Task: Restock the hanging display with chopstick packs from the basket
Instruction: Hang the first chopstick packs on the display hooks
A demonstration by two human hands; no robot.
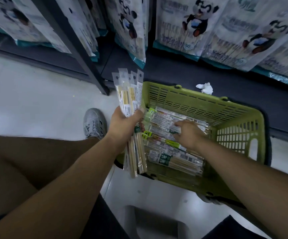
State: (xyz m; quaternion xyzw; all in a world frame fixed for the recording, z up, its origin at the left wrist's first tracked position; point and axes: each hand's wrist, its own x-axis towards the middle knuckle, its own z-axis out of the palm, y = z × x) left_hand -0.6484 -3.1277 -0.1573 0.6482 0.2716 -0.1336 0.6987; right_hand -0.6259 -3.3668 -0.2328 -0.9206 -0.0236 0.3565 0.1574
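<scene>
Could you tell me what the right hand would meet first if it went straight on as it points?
Most likely the chopstick packs lying in the green basket: the right hand points into that pile, fingertips at or nearly on one. Whether they touch is unclear.

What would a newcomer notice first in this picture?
The green basket on the floor at centre right stands out, with the right hand reaching among the loose packs in it. Just left of it, the left hand grips a bundle of chopstick packs upright. Panda-printed bags line the top.
</scene>
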